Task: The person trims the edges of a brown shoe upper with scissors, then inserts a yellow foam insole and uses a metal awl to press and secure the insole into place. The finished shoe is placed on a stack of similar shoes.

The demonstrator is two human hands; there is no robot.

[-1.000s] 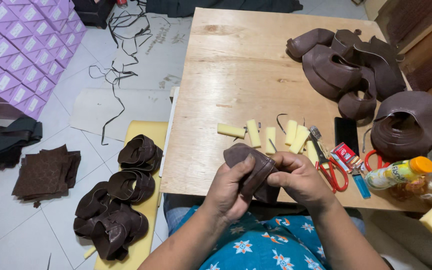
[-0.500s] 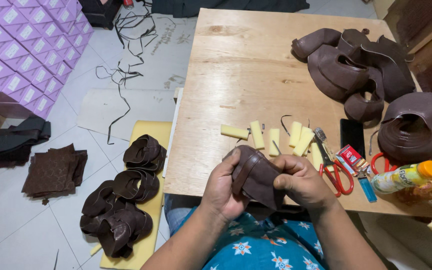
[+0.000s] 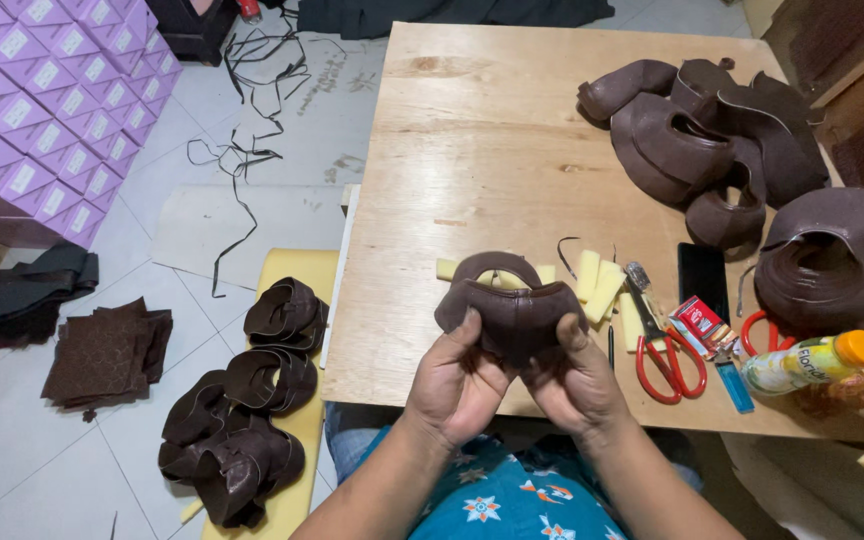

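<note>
Gripping brown leather piece (image 3: 512, 310) two-handed (purple boxes (image 3: 42, 110) stacked left).

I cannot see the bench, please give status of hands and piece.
Left hand and right hand both gripping brown leather piece, above table edge. Nothing blocking.

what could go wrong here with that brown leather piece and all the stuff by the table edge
The left hand and right hand hold the brown leather piece by thumbs and fingertips over the table edge; a slip could drop it onto the lap or floor.

The red-handled scissors lie close beside the right hand, so a sideways reach might catch the blades.

The bottle lies on its side near the table's front edge and could roll off.
</note>
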